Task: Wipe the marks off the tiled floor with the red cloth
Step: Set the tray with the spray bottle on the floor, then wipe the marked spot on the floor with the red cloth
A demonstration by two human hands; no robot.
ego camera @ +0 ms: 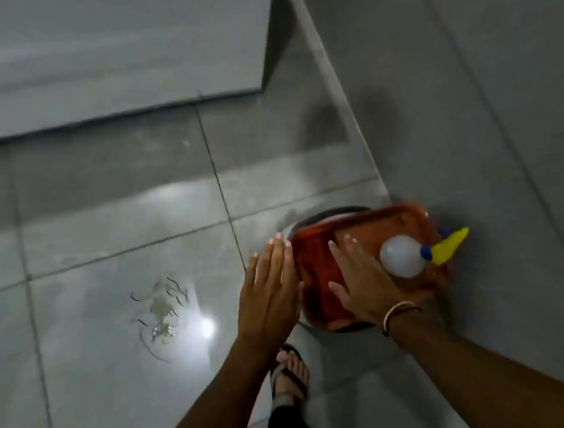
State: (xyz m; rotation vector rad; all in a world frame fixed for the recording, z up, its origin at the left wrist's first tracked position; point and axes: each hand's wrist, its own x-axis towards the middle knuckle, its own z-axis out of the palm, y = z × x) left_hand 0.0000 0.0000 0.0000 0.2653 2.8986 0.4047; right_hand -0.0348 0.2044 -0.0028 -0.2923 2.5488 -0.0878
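Observation:
Dark scribbled marks with pale smears (pixel 160 313) sit on the glossy grey tiled floor (pixel 106 227), left of my hands. An orange-red tray (pixel 409 217) rests on a dark round base against the wall. Something darker red, perhaps the red cloth (pixel 316 278), lies in its left part; blur hides the detail. A white spray bottle with a blue collar and yellow nozzle (pixel 403 255) lies on the tray. My left hand (pixel 270 292) is flat with fingers straight at the tray's left edge. My right hand (pixel 360 282) is spread over the tray, beside the bottle.
A grey tiled wall (pixel 485 113) runs along the right. A raised grey step (pixel 110 58) fills the upper left. My foot in a dark sandal (pixel 290 377) stands just below the tray. A lamp reflection (pixel 207 327) glares near the marks.

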